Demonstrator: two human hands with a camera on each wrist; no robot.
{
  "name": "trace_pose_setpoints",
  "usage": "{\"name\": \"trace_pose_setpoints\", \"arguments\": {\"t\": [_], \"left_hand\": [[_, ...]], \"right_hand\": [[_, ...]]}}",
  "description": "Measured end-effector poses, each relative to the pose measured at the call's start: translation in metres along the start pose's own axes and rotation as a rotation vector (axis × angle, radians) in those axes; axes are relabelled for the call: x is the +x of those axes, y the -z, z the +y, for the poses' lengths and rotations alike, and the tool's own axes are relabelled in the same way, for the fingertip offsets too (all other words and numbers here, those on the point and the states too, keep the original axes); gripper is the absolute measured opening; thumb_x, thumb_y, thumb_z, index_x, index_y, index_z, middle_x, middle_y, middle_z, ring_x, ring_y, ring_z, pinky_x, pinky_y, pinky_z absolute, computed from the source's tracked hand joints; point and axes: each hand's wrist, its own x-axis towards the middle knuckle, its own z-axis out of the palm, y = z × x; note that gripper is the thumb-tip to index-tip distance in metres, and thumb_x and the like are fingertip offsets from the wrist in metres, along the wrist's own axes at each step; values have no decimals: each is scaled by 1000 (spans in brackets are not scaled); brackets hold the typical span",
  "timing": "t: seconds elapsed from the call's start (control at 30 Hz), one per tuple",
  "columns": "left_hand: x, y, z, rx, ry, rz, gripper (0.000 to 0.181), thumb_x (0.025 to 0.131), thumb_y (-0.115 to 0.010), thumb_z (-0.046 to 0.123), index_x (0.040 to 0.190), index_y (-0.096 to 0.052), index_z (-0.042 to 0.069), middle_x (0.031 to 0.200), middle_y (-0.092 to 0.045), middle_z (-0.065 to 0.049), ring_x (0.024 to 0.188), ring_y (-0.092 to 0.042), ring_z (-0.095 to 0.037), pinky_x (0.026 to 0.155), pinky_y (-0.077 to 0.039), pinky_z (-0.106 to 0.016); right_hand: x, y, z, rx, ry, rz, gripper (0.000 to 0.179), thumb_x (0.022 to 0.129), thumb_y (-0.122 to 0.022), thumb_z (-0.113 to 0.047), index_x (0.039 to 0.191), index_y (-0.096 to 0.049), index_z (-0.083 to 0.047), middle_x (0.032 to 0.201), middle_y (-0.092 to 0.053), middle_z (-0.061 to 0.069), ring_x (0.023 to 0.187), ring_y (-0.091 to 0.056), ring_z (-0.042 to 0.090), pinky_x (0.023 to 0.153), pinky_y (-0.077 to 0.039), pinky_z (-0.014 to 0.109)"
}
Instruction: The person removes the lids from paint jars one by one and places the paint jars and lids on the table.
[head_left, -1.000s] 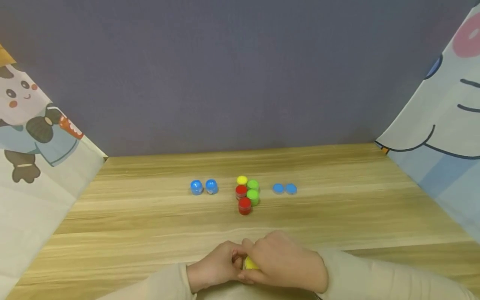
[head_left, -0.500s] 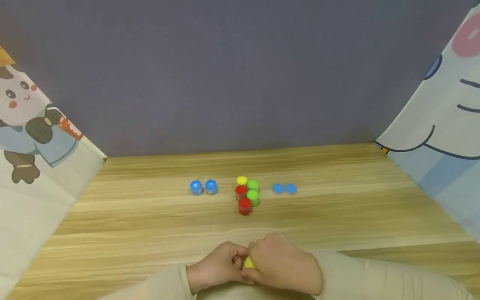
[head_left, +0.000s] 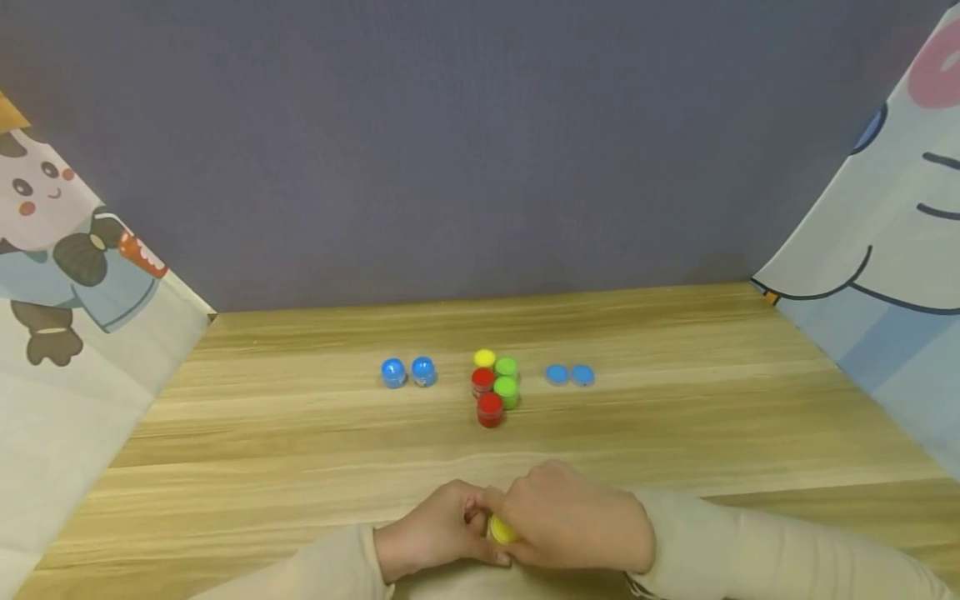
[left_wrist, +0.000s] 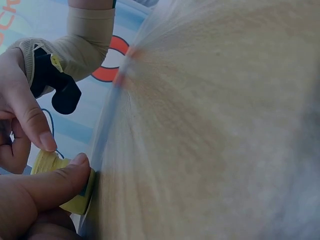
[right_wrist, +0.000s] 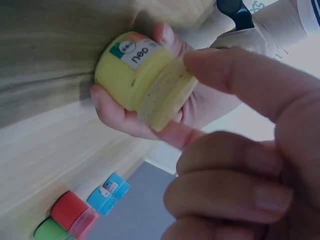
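A small yellow jar [right_wrist: 120, 70] with a printed label stands low over the wooden table, topped by a ridged yellow lid [right_wrist: 172, 92]. My left hand [head_left: 435, 529] grips the jar's body between thumb and fingers. From the other side my right hand [head_left: 573, 521] pinches the lid between thumb and index finger, its other fingers curled in. Seen from the left wrist, the left thumb [left_wrist: 60, 185] lies along the jar's side while a right fingertip [left_wrist: 47, 141] touches the lid's rim. In the head view the right hand covers much of the jar.
Farther back on the table [head_left: 300, 433] is a cluster of red jars [head_left: 491, 410], green jars [head_left: 506, 392] and one yellow-topped jar [head_left: 484, 358]. Two blue jars [head_left: 423, 372] stand to its left, two flat blue lids [head_left: 557, 375] lie to its right. A grey panel [head_left: 480, 167] rises behind.
The right hand shifts slightly left and back again around the yellow lid, baring a little more of it now. The left hand keeps its place, and the other jars stay put.
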Motion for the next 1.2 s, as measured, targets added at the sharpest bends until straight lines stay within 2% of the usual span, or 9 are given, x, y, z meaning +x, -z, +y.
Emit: {"name": "trace_pose_setpoints", "arguments": {"t": [0.1,0.4,0.5,0.57,0.63,0.77,0.83,1.0,1.2], "left_hand": [[0,0,1,0,2,3,28,69,-80,2,93,-72,12,49,-42,6,41,-31,-2,39,-23,-15],[1,1,3,17,-15,-2,29,68,-81,1,93,-74,13,48,-39,7,42,-30,-2,41,-24,-16],[1,1,2,5,-16,-3,29,68,-80,0,93,-73,12,48,-39,6,42,-31,-2,41,-24,-16],[1,1,1,0,-14,0,26,69,-79,-1,91,-72,9,48,-39,6,42,-31,-2,41,-24,-16],[1,1,1,1,-12,6,20,70,-77,-3,87,-70,6,49,-38,5,42,-31,-3,41,-24,-16],[0,1,0,18,-12,14,22,72,-77,0,92,-71,7,49,-40,5,43,-32,-2,42,-25,-16],[0,1,0,19,-15,9,28,72,-79,3,98,-72,11,48,-41,6,42,-32,-1,42,-25,-14],[0,0,1,2,-6,2,31,71,-80,4,100,-73,14,48,-43,5,40,-33,-1,41,-26,-13],[0,-1,2,-3,8,7,34,70,-80,2,101,-73,14,48,-43,5,41,-33,-2,42,-25,-14]], "right_hand": [[-1,2,1,-39,24,-10,38,85,-65,-25,122,-58,-22,49,-27,-10,40,-19,4,39,-21,18],[-1,6,3,-201,145,11,21,86,-64,-15,102,-50,-19,46,-25,-12,39,-17,2,37,-18,16],[-1,6,3,-169,147,13,22,87,-63,-19,105,-51,-19,46,-25,-12,38,-16,1,36,-17,16],[-1,4,3,-111,129,15,27,88,-63,-27,111,-53,-18,47,-25,-12,38,-17,1,36,-18,16],[-1,1,3,-22,88,26,29,88,-62,-37,108,-55,-17,49,-27,-13,39,-20,0,37,-20,16],[0,-6,1,28,-32,78,39,87,-56,-55,88,-55,-16,53,-34,-13,43,-29,0,39,-26,17],[0,-9,0,2,-88,95,44,86,-55,-59,77,-54,-15,53,-35,-12,43,-31,1,38,-27,18],[1,-10,-2,-31,-146,89,46,85,-57,-57,65,-51,-16,53,-35,-11,42,-31,2,38,-27,19],[2,-10,-3,-15,-144,59,41,86,-61,-51,64,-52,-17,53,-35,-11,42,-31,2,38,-27,18]]}}
